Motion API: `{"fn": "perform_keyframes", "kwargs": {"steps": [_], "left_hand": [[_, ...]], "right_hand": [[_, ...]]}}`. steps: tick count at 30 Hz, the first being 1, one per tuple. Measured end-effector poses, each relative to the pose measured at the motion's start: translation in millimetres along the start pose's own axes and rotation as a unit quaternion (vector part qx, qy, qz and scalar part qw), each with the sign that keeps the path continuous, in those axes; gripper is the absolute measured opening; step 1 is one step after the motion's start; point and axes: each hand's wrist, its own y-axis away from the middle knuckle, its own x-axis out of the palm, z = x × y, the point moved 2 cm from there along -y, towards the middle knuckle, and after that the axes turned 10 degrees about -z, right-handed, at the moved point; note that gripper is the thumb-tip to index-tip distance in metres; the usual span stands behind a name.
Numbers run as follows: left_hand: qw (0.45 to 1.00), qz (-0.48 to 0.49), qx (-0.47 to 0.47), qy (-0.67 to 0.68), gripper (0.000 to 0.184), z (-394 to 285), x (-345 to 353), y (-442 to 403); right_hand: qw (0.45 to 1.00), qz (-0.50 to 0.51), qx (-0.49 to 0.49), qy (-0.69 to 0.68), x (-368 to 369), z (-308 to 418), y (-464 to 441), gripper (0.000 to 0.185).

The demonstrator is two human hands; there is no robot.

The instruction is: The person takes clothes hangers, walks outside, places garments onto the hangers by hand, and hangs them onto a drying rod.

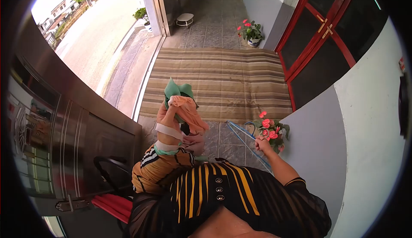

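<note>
My right hand [262,144] is closed around a blue clothes hanger [246,138], which slants in front of my body above the grey floor tiles. My left hand [163,114] is raised on the other side with a bundle of clothes, its fingers partly covered by cloth. At the top of the bundle is a green garment [178,90], with a peach garment [189,111] hanging down beside it. Pale bands cross my left forearm. A mustard garment with black and white stripes [161,167] drapes over the arm near my body.
Ahead lies a striped mat [214,77]. Potted red flowers [271,130] stand close by my right hand, and another flower pot [253,40] is farther off. Red-framed doors [319,34] are at right, a dark metal door [94,139] at left. A white stool [185,20] stands beyond the mat.
</note>
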Motion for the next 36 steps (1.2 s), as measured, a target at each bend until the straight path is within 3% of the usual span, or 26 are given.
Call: {"fn": "perform_keyframes", "kwargs": {"steps": [4, 6, 11, 15, 16, 17, 18, 22, 24, 26, 30, 33, 36], "left_hand": [[1.000, -0.019, 0.002, 0.006, 0.020, -18.8, 3.6, -103.8], [0.999, -0.050, -0.002, -0.018, 0.020, -26.9, -9.1, -155.9], [0.996, -0.059, 0.058, -0.021, 0.024, -42.0, -38.7, -284.0], [0.987, -0.136, 0.084, -0.024, 0.021, -54.6, -63.5, -377.3], [0.983, -0.155, 0.097, -0.008, 0.022, -54.4, -71.1, -401.2], [0.980, -0.172, 0.096, -0.012, 0.022, -60.5, -77.3, -416.1], [0.980, -0.165, 0.110, -0.010, 0.023, -69.4, -81.6, -433.1], [0.965, -0.215, 0.150, 0.018, 0.022, -102.8, -117.6, -494.9], [0.955, -0.242, 0.168, 0.022, 0.021, -117.2, -136.0, -526.9], [0.959, -0.222, 0.177, 0.020, 0.021, -129.2, -159.0, -563.8], [0.963, -0.215, 0.162, 0.003, 0.021, -158.8, -219.6, -646.6], [0.966, -0.218, 0.138, -0.034, 0.022, -190.7, -254.3, -713.5], [0.972, -0.197, 0.102, -0.083, 0.024, -220.6, -296.7, -766.1]], "right_hand": [[0.988, -0.040, 0.151, 0.001, -3.4, -79.7, -22.4, 0.025], [0.979, -0.013, 0.181, 0.091, 1.5, -69.2, -27.1, 0.029], [0.982, -0.030, 0.131, 0.136, 7.4, -31.4, -125.1, 0.033], [0.986, -0.044, 0.040, 0.153, 55.9, -9.8, -262.0, 0.037], [0.987, -0.030, 0.036, 0.154, 22.7, 25.1, -341.7, 0.037], [0.989, -0.044, 0.124, 0.065, 104.2, 143.6, -321.0, 0.039], [0.993, -0.025, 0.110, 0.027, 136.1, 212.6, -349.2, 0.037], [0.997, 0.015, -0.071, -0.029, 277.9, 425.8, -462.0, 0.022], [0.978, 0.116, -0.169, -0.034, 353.7, 519.8, -486.9, 0.015], [0.957, 0.205, -0.198, -0.056, 429.5, 594.3, -488.4, 0.017], [0.935, 0.231, -0.256, -0.079, 553.9, 662.3, -481.2, 0.019], [0.951, 0.203, -0.227, -0.047, 615.2, 693.0, -485.2, 0.021], [0.948, 0.247, -0.151, -0.132, 668.0, 702.7, -473.9, 0.021]]}}
